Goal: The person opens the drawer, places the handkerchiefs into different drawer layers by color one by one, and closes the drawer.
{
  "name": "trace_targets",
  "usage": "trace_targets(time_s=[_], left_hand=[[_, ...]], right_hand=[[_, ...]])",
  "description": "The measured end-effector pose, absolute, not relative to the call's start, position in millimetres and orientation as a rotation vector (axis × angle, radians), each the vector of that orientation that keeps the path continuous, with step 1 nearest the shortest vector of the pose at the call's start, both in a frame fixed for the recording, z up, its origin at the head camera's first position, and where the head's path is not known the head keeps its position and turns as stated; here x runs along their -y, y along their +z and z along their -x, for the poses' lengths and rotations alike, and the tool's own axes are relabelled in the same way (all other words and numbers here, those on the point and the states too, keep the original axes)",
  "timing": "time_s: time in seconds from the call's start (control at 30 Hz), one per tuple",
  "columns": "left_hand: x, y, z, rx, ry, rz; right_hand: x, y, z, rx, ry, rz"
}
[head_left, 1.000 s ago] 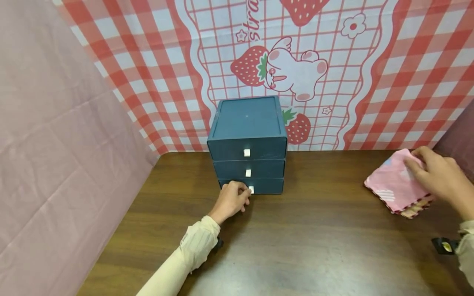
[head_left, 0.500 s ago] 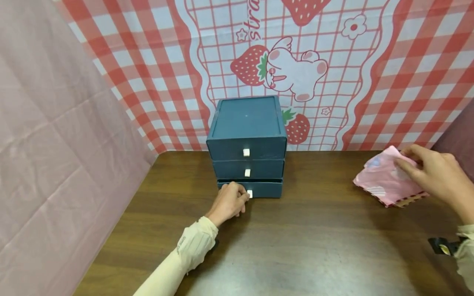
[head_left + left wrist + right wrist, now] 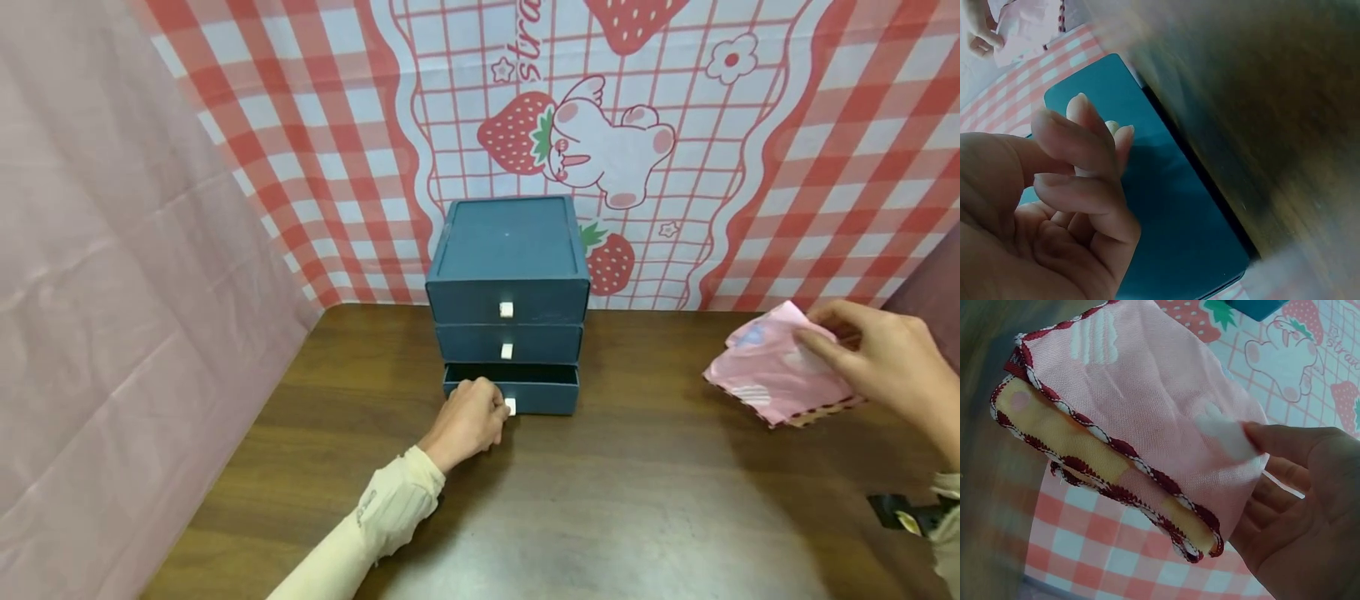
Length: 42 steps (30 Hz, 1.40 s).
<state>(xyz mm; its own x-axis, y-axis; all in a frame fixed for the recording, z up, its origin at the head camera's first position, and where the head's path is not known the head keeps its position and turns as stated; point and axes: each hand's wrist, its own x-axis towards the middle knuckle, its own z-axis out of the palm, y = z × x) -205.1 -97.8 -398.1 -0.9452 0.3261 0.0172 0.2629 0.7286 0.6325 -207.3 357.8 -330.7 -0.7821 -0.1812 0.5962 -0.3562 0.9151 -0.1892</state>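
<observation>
A dark blue chest of three drawers [image 3: 508, 242] stands on the table against the back cloth. Its bottom drawer [image 3: 546, 398] is pulled partway out, and the dark inside shows. With curled fingers my left hand [image 3: 468, 421] holds the white knob [image 3: 511, 407] of that drawer; in the left wrist view the fingers hide most of the knob [image 3: 1112, 127]. Off to the right, my right hand [image 3: 888, 354] pinches a folded pink cloth [image 3: 780, 367] between thumb and fingers. The right wrist view shows the cloth's [image 3: 1147, 394] dark red and white stitched edge and yellowish inner layers.
The brown wooden table [image 3: 637, 500] reaches to a red and white checked cloth [image 3: 337, 150] hung behind. A pale pink curtain [image 3: 135, 292] hangs along the left side. The middle drawer [image 3: 480, 343] and top drawer [image 3: 465, 302] are closed.
The bottom drawer, closed a second ago, has slid out towards me with my left hand on its knob. My right hand has shifted the pink cloth a little to the left.
</observation>
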Motion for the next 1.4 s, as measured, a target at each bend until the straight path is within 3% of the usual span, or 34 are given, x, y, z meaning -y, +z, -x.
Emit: trace_targets(time_s=[1.4], left_hand=[[106, -405, 153, -2.888, 1.001, -0.559]], right_hand=[[-279, -304, 154, 2.429, 0.87, -0.548]])
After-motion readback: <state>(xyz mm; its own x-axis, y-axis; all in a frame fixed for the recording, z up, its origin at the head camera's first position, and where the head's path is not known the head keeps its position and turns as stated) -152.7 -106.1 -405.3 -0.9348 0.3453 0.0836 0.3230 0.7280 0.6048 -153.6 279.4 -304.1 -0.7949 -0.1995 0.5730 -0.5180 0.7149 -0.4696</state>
